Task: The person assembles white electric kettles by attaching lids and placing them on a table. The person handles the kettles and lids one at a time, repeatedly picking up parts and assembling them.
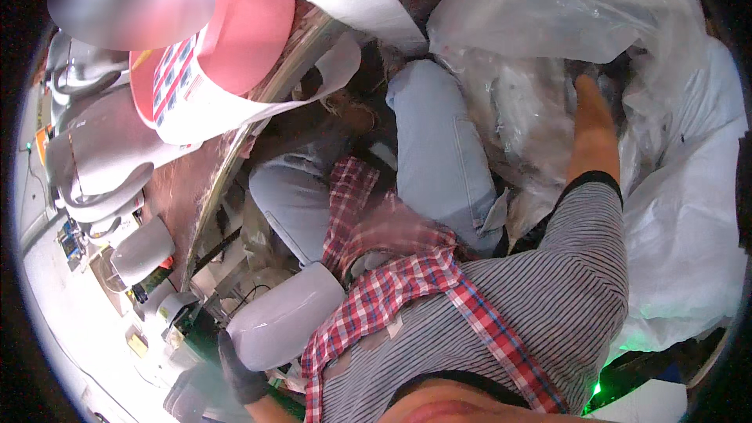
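My left hand (241,372), in a dark grey glove, grips the end of a glossy grey curved plastic cover (288,318). The cover is held at my left side, beside my checked apron. My right arm reaches forward into a large clear plastic bag (517,113), and my right hand (587,88) is down among its folds. The fingers of that hand are hidden, and I cannot make out what they touch. Pale and greyish shapes show dimly through the bag's film.
Left of my knees is a worn brown table (178,188) with a ragged edge. On it are a pink tub (251,23), a label sheet (174,82) and several similar grey covers (102,149). A white sack (689,211) lies to the right. A person is at the far left.
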The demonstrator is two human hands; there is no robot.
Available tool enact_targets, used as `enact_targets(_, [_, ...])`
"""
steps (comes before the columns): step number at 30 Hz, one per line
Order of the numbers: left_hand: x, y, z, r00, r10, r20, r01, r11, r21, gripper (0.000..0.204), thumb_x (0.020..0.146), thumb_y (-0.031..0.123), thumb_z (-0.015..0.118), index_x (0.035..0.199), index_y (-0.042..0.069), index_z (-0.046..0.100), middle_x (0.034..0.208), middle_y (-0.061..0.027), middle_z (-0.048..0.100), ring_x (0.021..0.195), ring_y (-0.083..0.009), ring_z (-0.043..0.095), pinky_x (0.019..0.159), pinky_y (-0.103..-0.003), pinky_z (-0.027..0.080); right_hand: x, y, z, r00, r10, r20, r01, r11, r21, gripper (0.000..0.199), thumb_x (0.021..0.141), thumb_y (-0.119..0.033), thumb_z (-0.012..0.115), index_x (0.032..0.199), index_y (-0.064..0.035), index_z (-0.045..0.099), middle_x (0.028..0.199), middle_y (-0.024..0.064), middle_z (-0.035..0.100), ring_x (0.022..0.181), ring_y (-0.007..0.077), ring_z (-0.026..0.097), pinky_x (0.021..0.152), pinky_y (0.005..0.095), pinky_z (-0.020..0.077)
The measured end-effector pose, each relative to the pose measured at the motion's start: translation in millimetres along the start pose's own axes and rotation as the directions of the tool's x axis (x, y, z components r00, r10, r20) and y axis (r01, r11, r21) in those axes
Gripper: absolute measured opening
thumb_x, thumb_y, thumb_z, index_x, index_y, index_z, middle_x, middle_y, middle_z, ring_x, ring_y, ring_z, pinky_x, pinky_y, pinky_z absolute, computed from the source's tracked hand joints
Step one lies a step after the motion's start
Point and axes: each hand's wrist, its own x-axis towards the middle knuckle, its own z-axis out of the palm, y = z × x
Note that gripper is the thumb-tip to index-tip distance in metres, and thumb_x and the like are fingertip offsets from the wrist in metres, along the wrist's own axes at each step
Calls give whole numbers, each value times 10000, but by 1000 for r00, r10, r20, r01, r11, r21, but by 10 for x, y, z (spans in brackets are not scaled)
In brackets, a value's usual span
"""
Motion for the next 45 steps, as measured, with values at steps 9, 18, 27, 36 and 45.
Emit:
enact_targets(9, [527, -573, -578, 971, 238, 2, -226, 920, 320, 545, 965, 339, 634, 1353, -19, 500, 1227, -131, 574, 1098, -229, 564, 918, -388, 484, -539, -345, -995, 999, 33, -19, -26, 957, 288, 646, 878, -459, 600, 1404, -99, 493, 1387, 205, 540, 1231, 336, 557, 1001, 419, 469])
enact_targets(18, [715, -1181, -328, 850, 524, 50, -520, 820, 239, 428, 1005, 290, 589, 1206, -87, 609, 1073, -97, 653, 956, -183, 571, 879, -332, 466, -2159, -1025, -1368, 999, -7, -42, 42, -20, 999, 516, 932, -307, 669, 1359, -56, 526, 1177, 59, 618, 997, 155, 588, 904, 298, 472])
enact_targets(27, [1090, -1291, -778, 572, 793, -211, -720, 608, 333, 311, 1004, 163, 552, 1177, -75, 652, 1109, -141, 684, 986, -205, 611, 915, -338, 480, -2661, -2207, -2270, 631, -706, -321, 740, 424, 522, 371, 876, -304, 669, 1204, -130, 649, 1133, 119, 674, 879, 297, 658, 774, 401, 499])
enact_targets(36, [1085, -1247, 264, 327, 944, 30, -943, 328, -52, 322, 880, 43, 593, 1180, -67, 633, 1251, -177, 641, 1168, -284, 605, 1013, -371, 461, -1512, -2806, -2008, 322, -938, -127, 851, 228, 474, 625, 816, -459, 661, 1378, -205, 559, 1393, 186, 532, 1330, 357, 442, 1144, 454, 316])
enact_targets(45, [1082, -1211, 299, 309, 951, 29, -936, 309, -170, 112, 853, 106, 636, 868, -1, 664, 1259, -220, 618, 1157, -299, 594, 1019, -398, 430, -1791, -2649, -2009, 379, -897, -228, 903, 304, 304, 506, 783, -263, 711, 1268, -163, 609, 1192, 133, 625, 1052, 318, 614, 948, 433, 480])
